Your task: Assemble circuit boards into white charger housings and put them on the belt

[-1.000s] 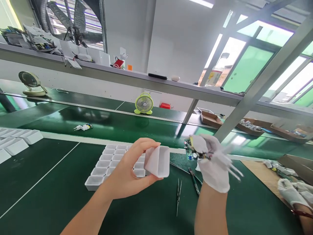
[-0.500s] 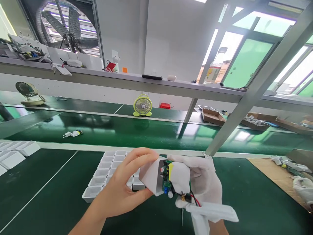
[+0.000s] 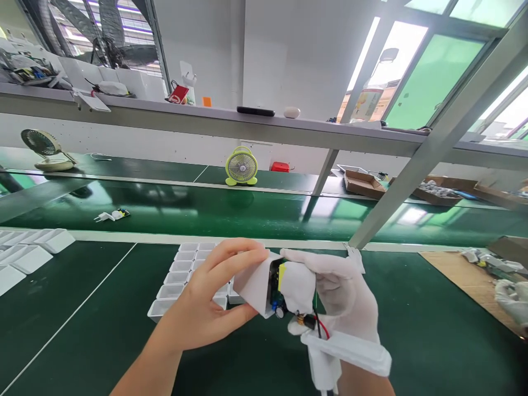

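Observation:
My bare left hand (image 3: 206,302) grips a white plastic housing (image 3: 251,283) between thumb and fingers, its open end facing right. My right hand (image 3: 350,297), in a white glove, holds a circuit board (image 3: 277,300) with a yellow-edged white pad (image 3: 300,286) over it. The board's left end sits inside the housing's mouth; the rest sticks out. Red and black wires (image 3: 322,324) run from the board toward a white plastic end piece (image 3: 348,352) with a plug-like part, dangling below my right hand. The glove hides part of the board.
Behind my left hand stand rows of white plastic housings (image 3: 175,278), with more housings (image 3: 31,256) at far left. A wired plug assembly (image 3: 113,214) lies on the green belt (image 3: 198,203). At right are cardboard (image 3: 454,275) with parts and another gloved hand (image 3: 510,300). A slanted post (image 3: 412,170) rises at right.
The board has slid left, deeper into the housing, so less of it shows. The dangling end piece has swung lower. The camera view has tilted down slightly.

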The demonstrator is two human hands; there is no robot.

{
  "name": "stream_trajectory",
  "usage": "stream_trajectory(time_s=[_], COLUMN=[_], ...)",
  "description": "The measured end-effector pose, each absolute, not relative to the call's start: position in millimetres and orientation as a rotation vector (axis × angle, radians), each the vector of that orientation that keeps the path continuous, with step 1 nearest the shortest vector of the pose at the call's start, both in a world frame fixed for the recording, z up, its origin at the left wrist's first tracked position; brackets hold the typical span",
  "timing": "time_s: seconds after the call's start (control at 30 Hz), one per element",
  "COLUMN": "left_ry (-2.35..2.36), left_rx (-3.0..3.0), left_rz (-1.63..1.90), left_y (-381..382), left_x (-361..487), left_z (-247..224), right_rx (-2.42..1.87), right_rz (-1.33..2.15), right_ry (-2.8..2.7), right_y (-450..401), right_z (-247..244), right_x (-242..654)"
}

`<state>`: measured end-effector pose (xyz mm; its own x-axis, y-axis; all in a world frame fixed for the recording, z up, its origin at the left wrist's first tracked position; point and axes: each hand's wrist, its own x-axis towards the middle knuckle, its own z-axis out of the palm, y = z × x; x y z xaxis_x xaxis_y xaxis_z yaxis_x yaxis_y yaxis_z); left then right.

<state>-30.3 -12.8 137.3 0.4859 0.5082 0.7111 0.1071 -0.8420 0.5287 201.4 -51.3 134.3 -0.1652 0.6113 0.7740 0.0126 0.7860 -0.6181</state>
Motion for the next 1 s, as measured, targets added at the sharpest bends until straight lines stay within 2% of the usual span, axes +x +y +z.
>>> stream_trajectory(time_s=[1.0], left_ry=[0.524], left_rx=[2.372], left_rz=[1.335], left_y=[-15.6], left_x=[-28.2], left_z=[138.6], right_rx=[-0.54], right_rz=[0.548], right_ry=[-1.713], right_y=[-57.5], right_z=[142.0], right_x=[200.8])
